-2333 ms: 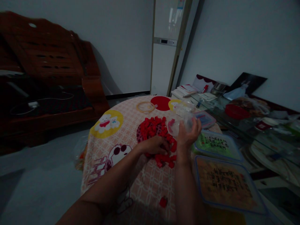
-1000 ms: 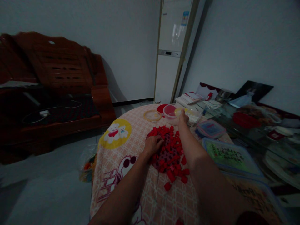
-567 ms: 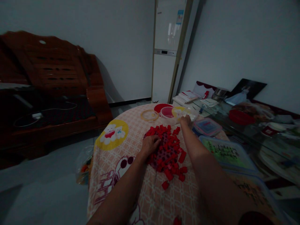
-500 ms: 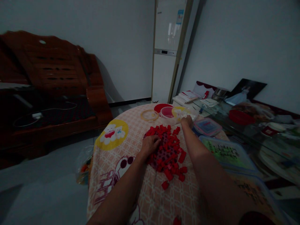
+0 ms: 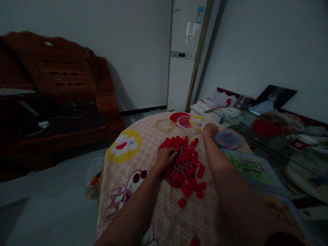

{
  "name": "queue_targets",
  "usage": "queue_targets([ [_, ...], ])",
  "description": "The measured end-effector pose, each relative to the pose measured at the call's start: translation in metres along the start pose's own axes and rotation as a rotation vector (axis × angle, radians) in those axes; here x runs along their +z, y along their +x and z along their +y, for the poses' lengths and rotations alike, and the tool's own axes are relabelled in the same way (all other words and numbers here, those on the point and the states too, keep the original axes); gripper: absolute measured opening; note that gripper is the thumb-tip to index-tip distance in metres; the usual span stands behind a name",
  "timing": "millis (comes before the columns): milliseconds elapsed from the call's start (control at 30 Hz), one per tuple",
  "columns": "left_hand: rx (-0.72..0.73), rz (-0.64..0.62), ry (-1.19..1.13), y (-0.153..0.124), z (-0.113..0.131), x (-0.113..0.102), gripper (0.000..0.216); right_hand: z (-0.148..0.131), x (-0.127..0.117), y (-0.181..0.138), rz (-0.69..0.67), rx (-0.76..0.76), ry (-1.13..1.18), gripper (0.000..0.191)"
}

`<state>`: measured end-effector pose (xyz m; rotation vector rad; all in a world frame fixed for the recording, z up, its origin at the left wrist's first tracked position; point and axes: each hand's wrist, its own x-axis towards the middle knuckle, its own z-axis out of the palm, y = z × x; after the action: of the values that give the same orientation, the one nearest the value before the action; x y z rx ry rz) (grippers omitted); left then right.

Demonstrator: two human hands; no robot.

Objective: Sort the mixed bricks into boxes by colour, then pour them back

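Note:
A heap of small red blocks (image 5: 185, 160) lies on a round table under a patterned cloth (image 5: 143, 147). My left hand (image 5: 166, 158) rests on the heap's left edge, fingers curled over the blocks. My right hand (image 5: 210, 129) is stretched to the far side, fingers curled at a clear plastic container (image 5: 205, 123); what they hold is hidden. A small clear tub with a pink bottom (image 5: 185, 122) stands just left of that hand. A yellowish ring lid (image 5: 165, 125) lies further left.
Lidded plastic boxes sit to the right: a small blue-rimmed box (image 5: 229, 138), a green-filled box (image 5: 252, 169) and a big lidded box (image 5: 284, 208) nearest me. A cluttered glass table (image 5: 276, 136) stands beyond. A wooden sofa (image 5: 51, 95) and a white cabinet (image 5: 184, 54) line the walls.
My right hand set the pink-bottomed tub down at the far side, then shifted right to the clear container. My left hand stayed on the red blocks.

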<state>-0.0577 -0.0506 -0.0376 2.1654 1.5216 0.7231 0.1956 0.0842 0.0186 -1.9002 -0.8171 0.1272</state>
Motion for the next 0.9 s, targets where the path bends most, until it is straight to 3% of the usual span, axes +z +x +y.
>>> queue_targets([
  [367, 0.013, 0.019, -0.005, -0.001, 0.003, -0.001, 0.025, -0.015, -0.025, 0.004, 0.05, -0.044, -0.01, 0.029],
  [600, -0.001, 0.007, -0.016, -0.001, 0.003, -0.002, 0.025, -0.03, -0.047, 0.001, 0.172, -0.132, -0.062, 0.028],
  [767, 0.013, 0.023, -0.041, 0.0, 0.002, -0.001, 0.024, -0.038, -0.067, -0.012, 0.21, -0.191, -0.052, 0.022],
  [900, 0.031, 0.038, -0.066, 0.001, -0.001, -0.001, 0.024, -0.05, -0.082, -0.033, 0.249, -0.274, 0.124, 0.012],
])
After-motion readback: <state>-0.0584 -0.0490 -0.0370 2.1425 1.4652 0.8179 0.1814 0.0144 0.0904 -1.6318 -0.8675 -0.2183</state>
